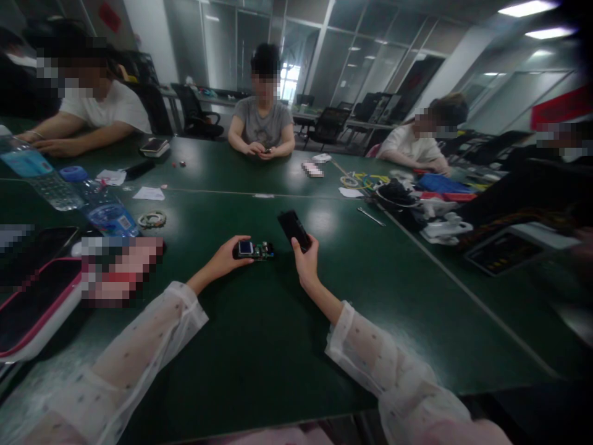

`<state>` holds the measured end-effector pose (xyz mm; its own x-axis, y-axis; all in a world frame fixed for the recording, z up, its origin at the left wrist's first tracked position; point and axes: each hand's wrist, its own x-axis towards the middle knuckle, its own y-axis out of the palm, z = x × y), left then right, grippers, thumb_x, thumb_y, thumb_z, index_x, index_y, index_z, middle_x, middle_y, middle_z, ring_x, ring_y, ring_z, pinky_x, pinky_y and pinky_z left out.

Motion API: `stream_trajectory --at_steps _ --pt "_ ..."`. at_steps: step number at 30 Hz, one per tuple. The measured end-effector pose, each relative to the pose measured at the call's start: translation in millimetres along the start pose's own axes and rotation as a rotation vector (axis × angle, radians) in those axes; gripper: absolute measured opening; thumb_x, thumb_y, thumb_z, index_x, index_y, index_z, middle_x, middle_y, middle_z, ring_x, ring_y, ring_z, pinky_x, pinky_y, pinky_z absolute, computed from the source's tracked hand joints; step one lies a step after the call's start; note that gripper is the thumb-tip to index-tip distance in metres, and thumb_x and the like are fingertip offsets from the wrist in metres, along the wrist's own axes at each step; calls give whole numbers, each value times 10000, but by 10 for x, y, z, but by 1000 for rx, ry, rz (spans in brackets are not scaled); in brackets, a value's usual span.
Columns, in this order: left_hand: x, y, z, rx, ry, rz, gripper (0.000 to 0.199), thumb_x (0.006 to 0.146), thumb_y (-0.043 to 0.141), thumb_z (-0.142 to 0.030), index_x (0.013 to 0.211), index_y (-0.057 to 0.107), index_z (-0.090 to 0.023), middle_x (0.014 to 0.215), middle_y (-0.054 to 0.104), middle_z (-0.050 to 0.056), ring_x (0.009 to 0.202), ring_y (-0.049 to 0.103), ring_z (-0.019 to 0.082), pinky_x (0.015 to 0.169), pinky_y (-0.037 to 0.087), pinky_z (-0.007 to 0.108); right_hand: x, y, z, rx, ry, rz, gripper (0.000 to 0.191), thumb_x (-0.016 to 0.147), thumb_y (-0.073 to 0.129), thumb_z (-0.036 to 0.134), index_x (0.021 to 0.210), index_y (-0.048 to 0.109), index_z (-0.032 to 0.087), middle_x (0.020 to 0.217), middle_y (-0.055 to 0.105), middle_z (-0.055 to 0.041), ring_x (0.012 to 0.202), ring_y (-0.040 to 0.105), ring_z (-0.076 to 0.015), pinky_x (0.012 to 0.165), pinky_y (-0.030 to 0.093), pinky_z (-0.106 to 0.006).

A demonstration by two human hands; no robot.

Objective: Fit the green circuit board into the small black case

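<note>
On the dark green table [259, 346], my left hand [229, 253] grips the left end of a small circuit board [263, 251] between thumb and fingers. A little square screen [245, 248] sits at the board's held end. My right hand [307, 259] holds a flat black case [293, 228], tilted and slightly raised, its thumb on the near face and its fingers mostly hidden behind. Board and case are apart, with a short gap between them.
Bottles [109, 210], a tape roll [152, 219] and a pink-edged case [41, 303] lie left. A wrench [370, 216], cables [365, 180] and a white device [445, 228] lie right. Several people sit around the table.
</note>
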<state>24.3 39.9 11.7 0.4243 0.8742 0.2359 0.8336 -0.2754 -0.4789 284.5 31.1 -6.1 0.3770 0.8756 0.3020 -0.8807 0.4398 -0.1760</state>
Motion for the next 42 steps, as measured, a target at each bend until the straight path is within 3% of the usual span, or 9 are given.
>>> stream_trajectory --at_steps 6,9,14,21,26,35,42 --pt "-2 3 18 0 9 16 697 752 779 -355 1368 475 -239 1344 564 106 1225 566 267 1053 423 485 -177 -4 230 -116 -318 136 589 901 566 479 1379 346 214 1356 489 -143 1260 511 -253 1087 417 -449" --pt "-5 -20 35 -28 20 27 769 714 804 -336 1382 447 -203 1381 535 137 1275 533 284 1083 398 497 -225 16 271 -169 -401 259 594 894 595 442 1391 351 228 1358 492 -140 1281 493 -263 1112 399 -475" --pt "-6 -66 106 -113 50 115 906 696 817 -308 1459 336 -216 1411 509 167 1308 510 317 1104 367 554 -180 54 217 -180 -403 469 604 890 609 428 1401 347 240 1361 493 -132 1279 500 -269 1106 413 -491" --pt "-11 -36 102 -191 49 100 1065 697 820 -307 1535 167 -249 1494 402 182 1362 445 319 1125 340 548 -161 25 211 -153 -395 524 592 893 612 437 1390 358 242 1327 514 -125 1222 541 -261 1070 449 -474" --pt "-14 -71 -11 -202 -15 104 1125 672 837 -301 1544 132 -219 1447 439 189 1353 448 323 1129 317 555 -149 14 204 -171 -389 596 594 883 632 417 1386 370 241 1338 514 -120 1230 535 -260 1056 455 -474" --pt "-17 -85 -59 -116 -42 115 1027 707 811 -341 1525 202 -226 1390 499 157 1302 501 314 1108 342 553 -116 37 132 -253 -384 686 550 831 702 323 1308 440 244 1258 552 -96 1180 543 -254 1006 470 -487" --pt "-29 -89 -34 40 -23 151 981 692 819 -447 1502 301 -250 1500 398 158 1350 434 350 1104 345 548 -118 36 175 -234 -440 690 550 799 732 233 1268 445 249 1207 560 -89 1121 558 -257 966 485 -480"
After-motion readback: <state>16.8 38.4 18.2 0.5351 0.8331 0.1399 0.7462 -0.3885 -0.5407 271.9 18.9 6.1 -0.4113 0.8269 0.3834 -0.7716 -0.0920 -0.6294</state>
